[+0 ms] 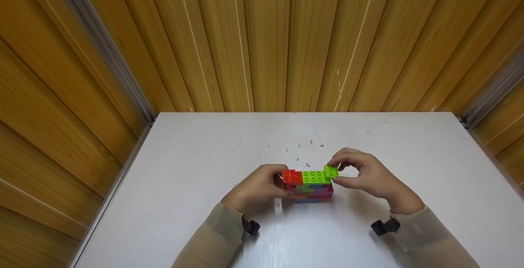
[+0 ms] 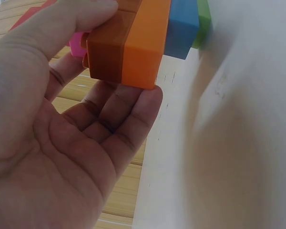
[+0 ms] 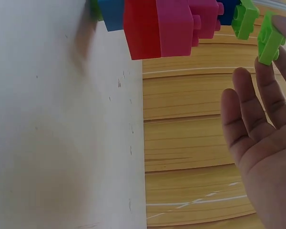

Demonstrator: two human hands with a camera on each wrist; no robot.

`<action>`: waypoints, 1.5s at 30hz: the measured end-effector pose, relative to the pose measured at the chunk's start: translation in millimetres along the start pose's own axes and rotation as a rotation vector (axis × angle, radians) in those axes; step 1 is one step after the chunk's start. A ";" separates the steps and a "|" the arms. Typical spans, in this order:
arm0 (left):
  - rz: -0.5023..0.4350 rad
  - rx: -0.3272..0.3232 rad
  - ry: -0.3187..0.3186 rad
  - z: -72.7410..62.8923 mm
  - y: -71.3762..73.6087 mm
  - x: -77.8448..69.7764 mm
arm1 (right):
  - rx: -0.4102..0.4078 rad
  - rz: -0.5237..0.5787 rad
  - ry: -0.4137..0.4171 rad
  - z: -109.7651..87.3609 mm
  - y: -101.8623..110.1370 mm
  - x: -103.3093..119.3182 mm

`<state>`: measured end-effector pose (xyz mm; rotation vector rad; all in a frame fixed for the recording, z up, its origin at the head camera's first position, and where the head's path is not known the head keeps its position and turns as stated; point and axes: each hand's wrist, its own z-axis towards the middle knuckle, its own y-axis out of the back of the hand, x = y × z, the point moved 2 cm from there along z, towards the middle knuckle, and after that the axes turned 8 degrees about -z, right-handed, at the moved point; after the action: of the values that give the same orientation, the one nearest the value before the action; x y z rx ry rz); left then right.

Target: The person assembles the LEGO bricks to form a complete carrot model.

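A wall of stacked toy building bricks in mixed colours stands in front of me. My left hand grips its left end, thumb and fingers on opposite sides, around orange and brown bricks. On the top row sit a red brick and a lime green brick. My right hand pinches another lime green brick between thumb and fingertips. It is tilted over the wall's right end; the right wrist view shows a gap between it and the top row's green brick.
The wall stands on a white table with dark scuff marks behind the bricks. Wood-patterned panels rise at the back and both sides. A black wrist mount sits at the left cuff, another mount at the right.
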<state>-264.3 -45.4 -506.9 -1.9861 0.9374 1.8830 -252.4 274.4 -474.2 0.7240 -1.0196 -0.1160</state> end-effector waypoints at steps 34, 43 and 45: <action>-0.008 -0.012 0.000 -1.2 -1.6 -0.2 | 0.002 0.128 -0.186 -1.8 -20.5 5.5; -0.006 -0.008 -0.008 0.0 -1.7 1.4 | -0.018 0.243 -0.171 -3.3 -28.9 2.7; -0.007 -0.005 -0.003 -0.6 -1.4 1.7 | -0.023 0.252 -0.163 -3.3 -30.3 1.6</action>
<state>-263.0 -45.1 -508.8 -1.9868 0.9249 1.8859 -241.8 252.3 -492.3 0.5665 -1.2556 0.0321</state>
